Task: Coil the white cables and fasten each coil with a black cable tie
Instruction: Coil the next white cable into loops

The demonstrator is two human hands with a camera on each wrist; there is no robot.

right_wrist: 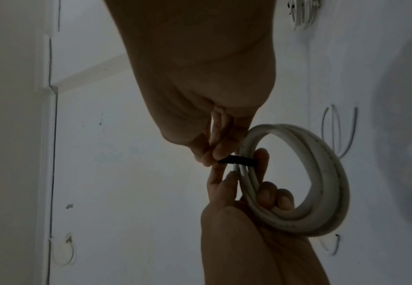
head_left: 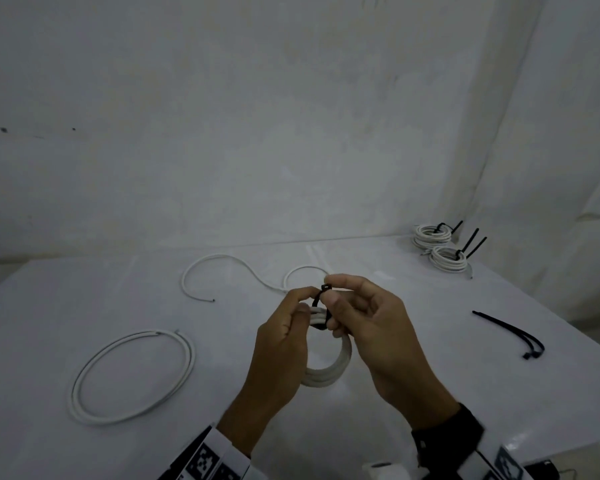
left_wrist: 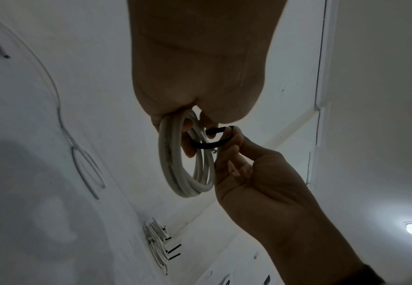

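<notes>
A white cable coil (head_left: 329, 372) hangs above the table between both hands. My left hand (head_left: 303, 301) grips its upper part, with fingers curled through the ring (right_wrist: 321, 183). A black cable tie (head_left: 317, 301) loops around the coil's strands at the top. My right hand (head_left: 333, 292) pinches the tie between thumb and fingertips. In the left wrist view the tie (left_wrist: 209, 144) forms a loose loop round the strands (left_wrist: 175, 164), with the right hand (left_wrist: 234, 135) holding it. In the right wrist view the tie (right_wrist: 239, 161) runs from the right fingertips (right_wrist: 220, 154) to the coil.
A wide loose loop of white cable (head_left: 132, 375) lies at front left. An S-shaped loose cable (head_left: 229, 265) lies behind the hands. Two tied coils (head_left: 445, 252) sit at the back right corner. Spare black ties (head_left: 510, 332) lie at right, near the table edge.
</notes>
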